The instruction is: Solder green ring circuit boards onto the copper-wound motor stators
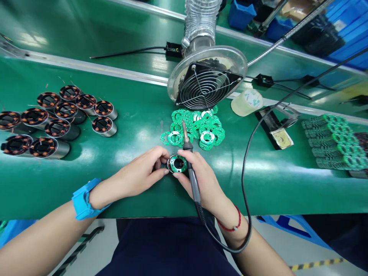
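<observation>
A motor stator (169,165) with a green ring-shaped circuit board (174,168) on its top sits at the middle of the bench, between my hands. My left hand (140,170) is closed, its thumb and curled fingers gripping the stator's left side. In my right hand (205,178) is a soldering iron (195,188), its tip pointing up and away from me. The same hand's thumb and a finger touch the right side of the stator and board. Just beyond lies a pile of loose green ring boards (207,124), with the iron's tip in front of it.
Several wound stators (44,130) stand at the left. A fume extractor fan (204,88) hangs over the boards. To the right are a tape roll (246,102), an iron stand with a yellow sponge (282,138) and stacked green boards (336,142). The iron's black cable (243,168) loops past my right arm.
</observation>
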A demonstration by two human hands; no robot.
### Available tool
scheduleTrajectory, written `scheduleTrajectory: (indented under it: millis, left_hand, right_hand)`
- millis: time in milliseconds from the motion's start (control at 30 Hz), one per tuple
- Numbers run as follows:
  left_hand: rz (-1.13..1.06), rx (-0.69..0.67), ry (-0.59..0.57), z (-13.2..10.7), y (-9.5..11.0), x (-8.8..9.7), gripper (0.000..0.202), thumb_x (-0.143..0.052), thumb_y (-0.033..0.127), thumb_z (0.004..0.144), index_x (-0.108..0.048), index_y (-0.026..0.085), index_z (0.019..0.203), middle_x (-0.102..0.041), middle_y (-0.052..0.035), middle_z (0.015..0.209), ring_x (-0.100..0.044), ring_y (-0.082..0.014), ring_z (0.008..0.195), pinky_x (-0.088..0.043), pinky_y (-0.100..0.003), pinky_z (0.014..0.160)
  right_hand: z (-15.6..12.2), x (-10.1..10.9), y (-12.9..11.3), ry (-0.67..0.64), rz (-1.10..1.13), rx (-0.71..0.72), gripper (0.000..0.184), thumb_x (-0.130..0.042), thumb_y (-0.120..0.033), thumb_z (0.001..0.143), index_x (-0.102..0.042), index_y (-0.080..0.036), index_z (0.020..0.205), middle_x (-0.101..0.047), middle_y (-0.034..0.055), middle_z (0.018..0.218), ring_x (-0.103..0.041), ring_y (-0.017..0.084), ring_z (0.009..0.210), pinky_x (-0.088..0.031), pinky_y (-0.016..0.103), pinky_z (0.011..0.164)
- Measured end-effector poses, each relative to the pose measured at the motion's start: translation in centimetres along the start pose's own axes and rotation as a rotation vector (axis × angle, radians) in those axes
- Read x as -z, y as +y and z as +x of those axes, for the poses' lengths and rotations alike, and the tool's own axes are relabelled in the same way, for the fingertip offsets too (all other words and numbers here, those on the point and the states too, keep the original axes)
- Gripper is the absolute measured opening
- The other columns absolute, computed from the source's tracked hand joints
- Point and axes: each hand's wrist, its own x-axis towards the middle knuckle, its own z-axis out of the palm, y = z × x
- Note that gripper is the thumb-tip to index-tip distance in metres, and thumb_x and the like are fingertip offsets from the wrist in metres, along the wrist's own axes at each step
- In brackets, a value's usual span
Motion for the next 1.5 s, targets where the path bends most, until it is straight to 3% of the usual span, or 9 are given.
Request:
scheduleTrajectory:
  millis: [133, 200, 300, 433, 700, 867, 1100, 1333, 1500]
  left_hand:
    - [-0.144, 0.031, 0.045, 0.6, 0.0, -0.3, 0.012, -0.053, 0.031, 0.086, -0.056, 0.02, 0.081, -0.055, 0.0033, 0.07, -0.051, -0.0132, 0.064, -0.041, -0.026, 0.059]
    - [-0.214, 0.066, 0.047, 0.9, 0.0, -0.4, 0.014, -0.056, 0.034, 0.084, -0.056, 0.02, 0.078, -0.054, 0.0042, 0.065, -0.049, -0.0123, 0.061, -0.039, -0.024, 0.056]
    - [-0.26, 0.077, 0.057, 1.1, 0.0, -0.5, 0.016, -0.058, 0.033, 0.081, -0.053, 0.02, 0.073, -0.052, 0.0048, 0.063, -0.046, -0.0111, 0.059, -0.037, -0.023, 0.054]
    - [-0.292, 0.097, 0.051, 1.0, 0.1, -0.4, 0.016, -0.059, 0.033, 0.08, -0.055, 0.019, 0.073, -0.053, 0.005, 0.062, -0.046, -0.0106, 0.058, -0.037, -0.022, 0.054]
    - [-0.278, 0.152, 0.018, 0.8, 0.0, -0.2, 0.019, -0.054, 0.036, 0.083, -0.056, 0.019, 0.074, -0.05, 0.0035, 0.064, -0.042, -0.0116, 0.059, -0.034, -0.025, 0.054]
    - [-0.236, 0.17, 0.034, 0.9, 0.2, -0.2, 0.015, -0.052, 0.033, 0.08, -0.055, 0.019, 0.073, -0.047, 0.004, 0.061, -0.039, -0.0111, 0.056, -0.03, -0.024, 0.052]
    - [-0.204, 0.198, 0.066, 0.9, 0.2, -0.4, 0.017, -0.051, 0.034, 0.08, -0.055, 0.019, 0.073, -0.047, 0.0048, 0.061, -0.04, -0.0102, 0.055, -0.029, -0.024, 0.052]
    - [-0.171, 0.187, 0.076, 0.9, 0.3, -0.5, 0.017, -0.05, 0.033, 0.081, -0.055, 0.019, 0.073, -0.046, 0.0057, 0.061, -0.039, -0.0097, 0.055, -0.029, -0.024, 0.052]
    - [-0.155, 0.159, 0.086, 0.8, 0.2, -0.6, 0.018, -0.048, 0.033, 0.081, -0.054, 0.019, 0.073, -0.048, 0.0056, 0.062, -0.04, -0.0099, 0.056, -0.029, -0.025, 0.053]
  right_hand:
    - [0.0, -0.4, 0.0, 0.026, -0.05, 0.053, 0.053, -0.061, -0.03, 0.093, -0.043, -0.024, 0.142, -0.065, 0.0113, 0.107, -0.062, 0.027, 0.088, -0.056, 0.042, 0.075]
    - [0.0, -0.4, -0.2, 0.032, -0.045, 0.1, 0.056, -0.06, -0.032, 0.094, -0.039, -0.025, 0.145, -0.067, 0.0128, 0.115, -0.063, 0.029, 0.097, -0.055, 0.045, 0.08]
    - [0.2, -0.3, -0.7, 0.042, -0.009, 0.212, 0.059, -0.056, -0.028, 0.095, -0.032, -0.029, 0.149, -0.067, 0.0113, 0.127, -0.059, 0.029, 0.12, -0.05, 0.049, 0.094]
    - [0.2, -0.1, -0.8, 0.051, -0.056, 0.276, 0.055, -0.055, -0.019, 0.094, -0.039, -0.027, 0.145, -0.073, 0.0083, 0.116, -0.059, 0.027, 0.123, -0.048, 0.045, 0.094]
    - [-0.3, 0.0, -0.8, 0.149, -0.028, 0.201, 0.039, -0.055, -0.014, 0.093, -0.053, -0.025, 0.13, -0.079, 0.0054, 0.102, -0.071, 0.023, 0.102, -0.051, 0.043, 0.092]
    - [-1.1, 0.0, -0.6, 0.354, 0.2, 0.082, 0.033, -0.053, -0.03, 0.099, -0.056, -0.026, 0.132, -0.079, 0.004, 0.092, -0.074, 0.022, 0.081, -0.057, 0.038, 0.075]
    - [-2.0, -0.1, -0.3, 0.495, 0.372, 0.11, 0.024, -0.052, -0.037, 0.099, -0.068, -0.023, 0.111, -0.065, -0.0031, 0.059, -0.059, 0.015, 0.045, -0.051, 0.033, 0.052]
    - [-1.4, 0.4, -0.5, 0.475, 0.334, 0.17, 0.022, -0.051, -0.035, 0.099, -0.068, -0.022, 0.106, -0.061, -0.0031, 0.056, -0.056, 0.014, 0.042, -0.046, 0.029, 0.045]
    - [-1.7, 0.1, -0.3, 0.458, 0.324, 0.157, 0.031, -0.054, -0.031, 0.099, -0.06, -0.024, 0.129, -0.076, 0.0018, 0.076, -0.069, 0.019, 0.058, -0.056, 0.034, 0.058]
